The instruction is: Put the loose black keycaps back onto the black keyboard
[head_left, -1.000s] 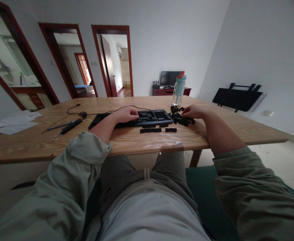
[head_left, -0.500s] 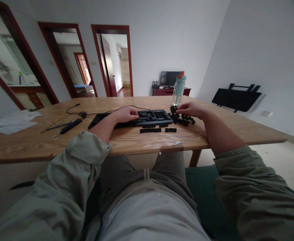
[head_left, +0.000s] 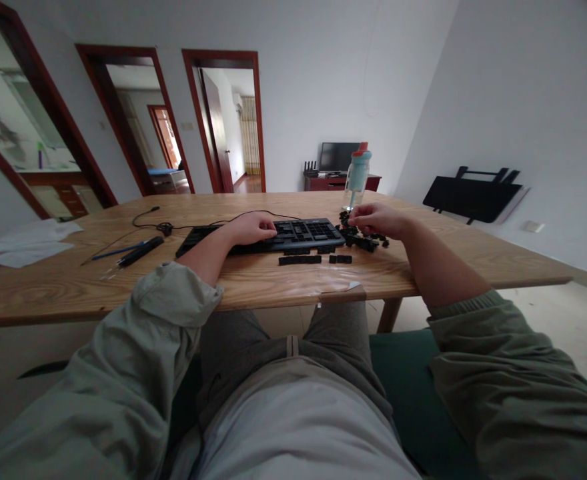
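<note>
A black keyboard (head_left: 303, 233) lies on the wooden table (head_left: 273, 280). My left hand (head_left: 251, 229) rests on its middle, fingers curled down onto the keys. A pile of loose black keycaps (head_left: 366, 239) sits just right of the keyboard. Over the far left part of that pile my right hand (head_left: 377, 219) hovers with its fingers bent down among the caps; whether they pinch one is too small to tell. A few longer key pieces (head_left: 314, 259) lie in a row in front of the keyboard.
A clear water bottle with a teal lid (head_left: 357, 175) stands behind the keycap pile. A cable (head_left: 158, 225), a black pen and a blue pen (head_left: 136, 252) lie to the left, with white papers (head_left: 23, 243) at the far left edge. A folded black table (head_left: 473, 195) leans on the right wall.
My right hand has lifted and drawn left and farther back over the keycap pile. The left hand has stayed on the keyboard.
</note>
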`<act>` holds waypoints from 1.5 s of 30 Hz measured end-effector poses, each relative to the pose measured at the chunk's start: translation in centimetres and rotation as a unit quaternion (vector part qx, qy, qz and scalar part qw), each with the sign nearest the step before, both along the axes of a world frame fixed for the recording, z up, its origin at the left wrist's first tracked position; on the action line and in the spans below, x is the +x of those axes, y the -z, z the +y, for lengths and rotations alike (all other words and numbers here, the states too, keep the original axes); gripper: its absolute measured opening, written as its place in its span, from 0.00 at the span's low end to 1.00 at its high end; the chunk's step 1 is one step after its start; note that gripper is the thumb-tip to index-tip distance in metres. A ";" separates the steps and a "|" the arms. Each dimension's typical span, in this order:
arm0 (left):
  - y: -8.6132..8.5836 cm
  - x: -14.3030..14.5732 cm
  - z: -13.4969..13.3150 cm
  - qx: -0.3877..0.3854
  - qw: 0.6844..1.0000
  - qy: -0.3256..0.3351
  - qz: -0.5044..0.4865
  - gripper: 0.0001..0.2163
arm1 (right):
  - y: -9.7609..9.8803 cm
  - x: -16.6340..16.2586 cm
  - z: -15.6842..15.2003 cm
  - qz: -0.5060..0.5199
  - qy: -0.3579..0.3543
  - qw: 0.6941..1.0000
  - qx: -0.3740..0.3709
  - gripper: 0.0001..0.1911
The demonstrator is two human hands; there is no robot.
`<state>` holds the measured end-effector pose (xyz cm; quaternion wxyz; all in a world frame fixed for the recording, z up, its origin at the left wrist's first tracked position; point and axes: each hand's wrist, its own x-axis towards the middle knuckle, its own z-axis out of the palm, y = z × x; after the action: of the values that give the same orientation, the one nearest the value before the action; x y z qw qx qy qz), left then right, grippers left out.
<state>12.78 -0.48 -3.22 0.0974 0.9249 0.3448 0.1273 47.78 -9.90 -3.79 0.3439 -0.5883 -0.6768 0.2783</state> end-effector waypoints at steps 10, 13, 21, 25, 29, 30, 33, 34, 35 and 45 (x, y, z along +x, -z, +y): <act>-0.1 0.1 -0.2 -0.002 1.000 -0.006 0.002 0.17 | 0.9 0.4 0.5 0.091 -0.082 0.992 -0.021 0.21; 0.0 0.1 -0.1 0.000 1.000 -0.005 0.007 0.18 | 1.0 0.6 0.7 0.105 -0.086 0.990 -0.025 0.20; 0.2 0.0 0.5 0.004 1.000 0.002 0.003 0.16 | 1.5 2.2 2.1 -0.150 0.127 0.978 0.068 0.19; 0.0 0.1 0.1 0.001 1.000 0.002 0.006 0.16 | 1.2 4.0 2.1 -0.238 0.201 0.950 0.034 0.16; -0.3 0.1 -0.4 0.005 1.000 -0.001 0.012 0.16 | 0.7 4.5 1.5 -0.301 0.196 0.932 -0.055 0.12; -0.3 0.1 -0.4 0.005 1.000 -0.003 0.012 0.16 | 0.6 4.5 1.4 -0.308 0.189 0.930 -0.068 0.12; -0.3 0.1 -0.3 0.005 1.000 -0.001 0.012 0.16 | 0.6 4.1 1.3 -0.311 0.171 0.931 -0.083 0.12; -0.3 0.1 -0.2 0.004 1.000 0.001 0.010 0.16 | 0.6 4.1 1.4 -0.308 0.165 0.933 -0.083 0.11; -0.2 0.1 -0.1 0.003 1.000 0.003 0.008 0.16 | 0.8 4.2 1.6 -0.304 0.158 0.936 -0.083 0.10; 0.1 0.0 0.2 -0.002 1.000 0.005 -0.004 0.17 | 1.1 4.2 1.8 -0.214 0.123 0.969 -0.005 0.13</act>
<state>12.81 -0.23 -3.36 0.1015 0.9258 0.3404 0.1296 51.99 -8.11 -4.94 0.2192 -0.7147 -0.6558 0.1048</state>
